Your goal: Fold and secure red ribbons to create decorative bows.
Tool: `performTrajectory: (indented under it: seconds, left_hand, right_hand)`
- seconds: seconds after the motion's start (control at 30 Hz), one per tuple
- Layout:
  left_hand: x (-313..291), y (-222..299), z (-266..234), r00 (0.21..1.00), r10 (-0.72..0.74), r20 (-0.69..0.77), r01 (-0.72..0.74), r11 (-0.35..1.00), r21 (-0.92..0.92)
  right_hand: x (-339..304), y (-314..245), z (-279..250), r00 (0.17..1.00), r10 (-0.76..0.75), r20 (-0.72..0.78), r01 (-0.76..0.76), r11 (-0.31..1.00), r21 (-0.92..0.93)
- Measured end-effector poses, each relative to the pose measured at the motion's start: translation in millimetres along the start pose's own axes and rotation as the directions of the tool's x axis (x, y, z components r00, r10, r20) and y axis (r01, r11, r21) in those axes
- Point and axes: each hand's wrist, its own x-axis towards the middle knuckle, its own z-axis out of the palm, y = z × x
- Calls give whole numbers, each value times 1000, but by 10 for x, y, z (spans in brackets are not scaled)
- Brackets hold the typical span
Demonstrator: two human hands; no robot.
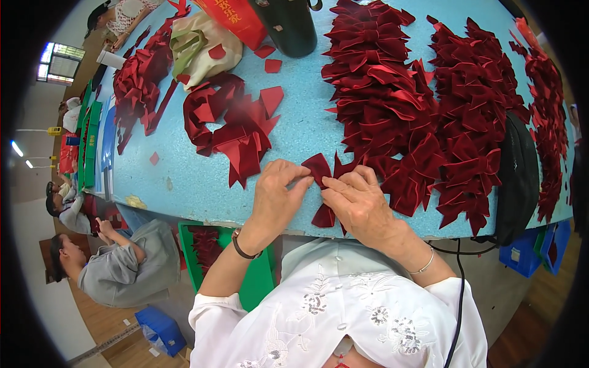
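Note:
Between my hands, near the table's front edge, is a dark red velvet bow (317, 167) with its tails hanging toward me. My left hand (277, 191) pinches the left loop between thumb and fingertips. The fingers of my right hand (358, 197) are closed on the bow close to its middle, hiding the knot. Just right of my right hand, finished-looking bows lie in a long overlapping row (374, 80). A second row of bows (469, 116) runs beside it. Left of the bow are loose red velvet ribbon strips (230, 122), some folded.
On the blue table (184, 190) stand a dark tumbler (285, 27), a red bag (230, 18) and a pale cloth bag (208, 49). A black cloth (518, 178) lies at right. A green crate (257, 282) sits below the edge. Co-workers sit at left.

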Motion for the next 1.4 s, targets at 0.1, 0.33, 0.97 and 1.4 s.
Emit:
performTrajectory:
  seconds: [0.1,0.33,0.97,1.4]
  left_hand:
    - [31,59,-15,992,-116,44,119,990,-73]
    - [79,127,-55,918,-347,193,379,910,-166]
    - [70,107,-49,827,-498,262,560,774,-296]
    - [176,242,-41,587,-680,439,796,389,-463]
  right_hand:
    - [-10,13,7,1000,-8,2,8,1000,0]
    - [-21,18,15,1000,-15,-1,15,1000,-4]
    - [-60,34,49,999,-17,-38,18,1000,6]
    - [-83,33,52,999,-13,-33,14,999,35]
